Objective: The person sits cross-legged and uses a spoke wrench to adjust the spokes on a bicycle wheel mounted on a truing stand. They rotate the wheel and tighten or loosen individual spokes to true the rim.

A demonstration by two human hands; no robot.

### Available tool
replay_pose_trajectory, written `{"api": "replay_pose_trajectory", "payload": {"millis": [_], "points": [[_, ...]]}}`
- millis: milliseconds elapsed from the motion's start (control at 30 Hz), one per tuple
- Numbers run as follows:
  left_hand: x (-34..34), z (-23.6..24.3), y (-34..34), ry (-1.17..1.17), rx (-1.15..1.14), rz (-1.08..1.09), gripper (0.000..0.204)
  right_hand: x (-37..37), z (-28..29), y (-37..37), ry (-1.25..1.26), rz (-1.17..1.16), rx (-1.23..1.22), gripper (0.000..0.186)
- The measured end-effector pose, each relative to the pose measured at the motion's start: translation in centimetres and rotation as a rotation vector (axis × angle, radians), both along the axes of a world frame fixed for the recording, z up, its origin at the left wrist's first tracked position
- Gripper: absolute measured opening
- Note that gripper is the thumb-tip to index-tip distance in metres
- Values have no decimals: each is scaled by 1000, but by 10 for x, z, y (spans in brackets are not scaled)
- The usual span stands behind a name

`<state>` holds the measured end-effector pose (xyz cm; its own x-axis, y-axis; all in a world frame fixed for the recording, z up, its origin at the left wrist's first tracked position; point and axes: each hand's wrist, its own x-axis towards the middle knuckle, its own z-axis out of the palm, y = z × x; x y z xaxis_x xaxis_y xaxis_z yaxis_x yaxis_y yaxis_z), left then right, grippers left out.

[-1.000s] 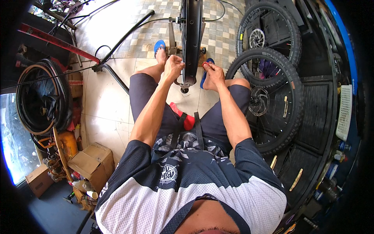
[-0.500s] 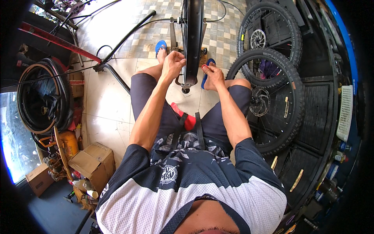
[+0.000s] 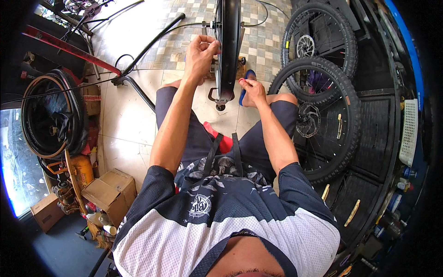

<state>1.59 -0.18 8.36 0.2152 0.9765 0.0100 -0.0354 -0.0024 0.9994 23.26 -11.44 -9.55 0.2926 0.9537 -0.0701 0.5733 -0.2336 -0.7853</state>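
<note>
Wheel rim, left hand alongside, curled

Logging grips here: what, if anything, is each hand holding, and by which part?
Right hand: a small red thing, pinched; which part is hidden. Left hand, beside the wheel: whether it holds anything cannot be told.

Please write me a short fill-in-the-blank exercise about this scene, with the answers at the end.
1. The left hand is raised on the person's ____ side of the upright black rim.
2. The small object at the fingertips of the right hand is coloured ____.
3. The sandal showing just beyond the right hand is ____.
4. The perforated basket near the picture's right edge is ____.

Missing words: left; red; blue; white.
</note>
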Motion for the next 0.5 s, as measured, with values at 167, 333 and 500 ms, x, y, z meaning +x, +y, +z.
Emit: {"api": "replay_pose_trajectory", "payload": {"millis": [167,333,500], "points": [[-10,-37,-4,98,18,111,20,2,-1,1,16,6,-26,42],[-15,-99,-30,260,-215,42,31,0,-2,0,36,-13,-82,42],[-16,-107,-41,252,-208,-73,35,-1,-1,0,71,1,-35,40]]}}
